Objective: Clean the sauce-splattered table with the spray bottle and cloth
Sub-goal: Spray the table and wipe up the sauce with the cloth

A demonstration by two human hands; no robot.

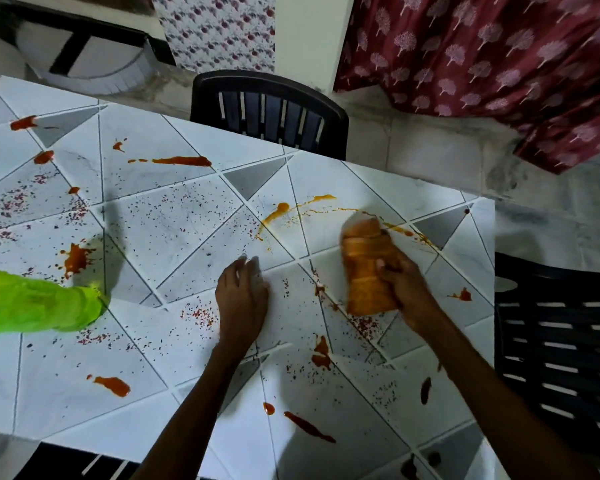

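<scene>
A white tiled table (174, 216) is splattered with red and orange sauce, such as a long red streak (184, 161) at the back and an orange smear (291, 209) near the middle. My right hand (400, 282) grips a folded orange cloth (368, 268) that lies on the table at the end of the orange smear. My left hand (241, 292) rests flat on the table with straight fingers, just left of the cloth. A bright green spray bottle (39, 303) stands at the left edge, blurred.
A black slatted chair (271, 112) stands behind the table and another black chair (555, 334) at its right side. A maroon patterned curtain (482, 57) hangs at the back right. The table's near edge (84, 441) runs along the bottom left.
</scene>
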